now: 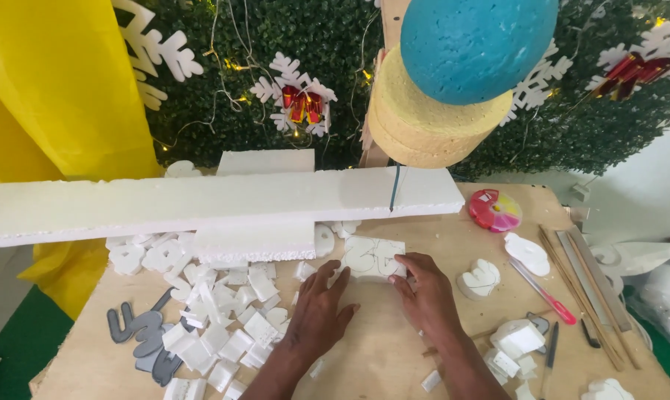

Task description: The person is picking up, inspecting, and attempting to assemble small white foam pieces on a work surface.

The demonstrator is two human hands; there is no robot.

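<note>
While both hands rest on the plywood worktop (394,348), the left hand (320,307) lies palm-down with its fingers spread loose, fingertips touching the near-left edge of a small white foam rectangle marked with black outlines (372,258). The right hand (427,296) presses its fingertips on the block's right edge, its grip not closed around it. The block lies flat at the worktop's centre, just in front of a long white foam slab (202,204). Cut white foam scraps (224,311) lie scattered to the left; a red-handled knife (546,292) lies to the right.
</note>
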